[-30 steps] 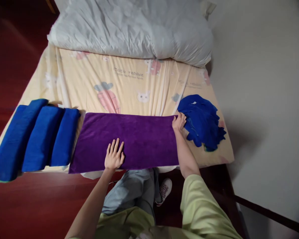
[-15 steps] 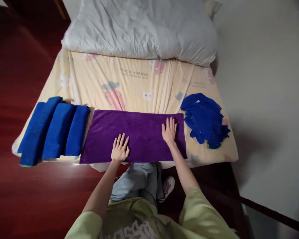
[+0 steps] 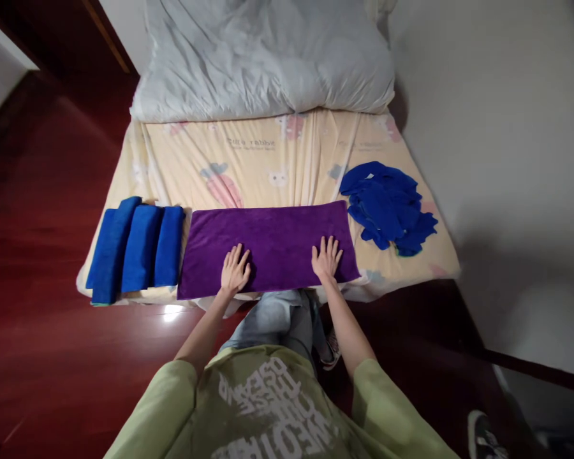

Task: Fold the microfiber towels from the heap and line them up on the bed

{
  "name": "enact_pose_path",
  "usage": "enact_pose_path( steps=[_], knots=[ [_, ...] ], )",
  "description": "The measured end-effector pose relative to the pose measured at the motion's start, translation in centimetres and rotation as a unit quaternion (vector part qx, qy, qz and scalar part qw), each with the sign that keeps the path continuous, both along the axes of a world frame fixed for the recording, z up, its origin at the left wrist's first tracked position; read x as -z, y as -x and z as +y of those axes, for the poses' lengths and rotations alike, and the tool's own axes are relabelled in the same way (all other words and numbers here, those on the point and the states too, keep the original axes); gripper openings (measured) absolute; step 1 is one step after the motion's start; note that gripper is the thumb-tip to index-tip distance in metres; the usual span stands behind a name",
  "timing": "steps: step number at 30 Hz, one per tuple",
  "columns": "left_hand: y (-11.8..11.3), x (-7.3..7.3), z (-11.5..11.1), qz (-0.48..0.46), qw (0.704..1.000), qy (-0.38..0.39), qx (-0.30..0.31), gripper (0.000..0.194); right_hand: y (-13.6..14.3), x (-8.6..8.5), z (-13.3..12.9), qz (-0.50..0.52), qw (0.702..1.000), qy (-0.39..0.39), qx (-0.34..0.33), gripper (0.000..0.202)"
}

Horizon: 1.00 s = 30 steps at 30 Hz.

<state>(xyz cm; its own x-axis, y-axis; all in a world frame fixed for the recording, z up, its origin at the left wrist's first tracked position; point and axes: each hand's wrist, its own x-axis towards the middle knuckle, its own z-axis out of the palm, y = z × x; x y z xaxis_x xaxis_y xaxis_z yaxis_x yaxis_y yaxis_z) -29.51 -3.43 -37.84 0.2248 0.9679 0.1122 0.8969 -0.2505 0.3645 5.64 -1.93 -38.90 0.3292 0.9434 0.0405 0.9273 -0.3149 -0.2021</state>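
Note:
A purple cloth [image 3: 282, 245] lies spread flat along the near edge of the bed. My left hand [image 3: 235, 269] rests palm down on it, left of its middle, fingers apart. Toward the cloth's right end, my right hand [image 3: 326, 259] also lies flat with spread fingers. Neither hand grips anything. Several folded blue cloths [image 3: 141, 248] sit side by side to the left of the purple one, partly overlapping. A crumpled heap of blue cloths [image 3: 387, 207] is at its right.
The bed [image 3: 249, 166] has a cream sheet with rabbit and carrot prints. A bulky grey-white quilt [image 3: 268, 64] covers its far part. A wall [image 3: 497, 159] stands on the right. A shoe [image 3: 485, 437] shows at the lower right.
My right hand has moved nearer to the front edge of the purple cloth. My left hand stays flat on the cloth. The camera view has shifted, and a shoe now shows at the lower right.

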Motion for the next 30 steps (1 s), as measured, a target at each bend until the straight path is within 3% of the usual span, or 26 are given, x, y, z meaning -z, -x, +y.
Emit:
enact_pose_path(
  steps=[5, 8, 14, 18, 20, 22, 25, 28, 30],
  knots=[
    [5.9, -0.5, 1.3, 0.019, 0.986, -0.020, -0.166, 0.059, -3.0, 0.4, -1.8, -0.019, 0.999, 0.017, 0.041, 0.065],
    [6.9, -0.2, 1.7, 0.032, 0.983, -0.002, -0.181, 0.061, -3.3, 0.7, -1.9, -0.030, 0.998, 0.025, 0.044, 0.066],
    [6.2, 0.0, 1.7, 0.030, 0.983, 0.005, -0.178, 0.063, -3.3, 1.1, -1.1, -0.020, 0.997, 0.063, 0.048, 0.068],
    [6.7, -1.3, 2.2, 0.024, 0.985, 0.016, -0.172, 0.063, -3.6, -1.6, -0.3, 0.069, 0.989, 0.119, 0.056, 0.071],
    [7.0, -2.6, 1.6, 0.014, 0.987, 0.014, -0.160, 0.062, -2.3, -3.7, -1.0, 0.115, 0.988, 0.081, 0.070, 0.072],
    [6.7, -3.6, -0.9, -0.004, 0.992, -0.012, -0.124, 0.061, 0.7, -5.2, -3.5, 0.152, 0.984, -0.039, 0.087, 0.070],
    [4.6, -3.5, -8.4, -0.035, 0.998, -0.039, -0.027, 0.054, 8.1, -4.6, -10.8, 0.292, 0.934, -0.192, 0.072, 0.061],
    [1.4, -2.2, -16.8, -0.020, 0.989, 0.064, 0.134, 0.049, 15.6, -2.0, -19.1, 0.517, 0.834, -0.161, 0.109, 0.040],
    [-0.1, -1.6, -20.2, 0.013, 0.971, 0.114, 0.210, 0.048, 18.3, -1.0, -22.7, 0.610, 0.775, -0.115, 0.120, 0.030]
  ],
)
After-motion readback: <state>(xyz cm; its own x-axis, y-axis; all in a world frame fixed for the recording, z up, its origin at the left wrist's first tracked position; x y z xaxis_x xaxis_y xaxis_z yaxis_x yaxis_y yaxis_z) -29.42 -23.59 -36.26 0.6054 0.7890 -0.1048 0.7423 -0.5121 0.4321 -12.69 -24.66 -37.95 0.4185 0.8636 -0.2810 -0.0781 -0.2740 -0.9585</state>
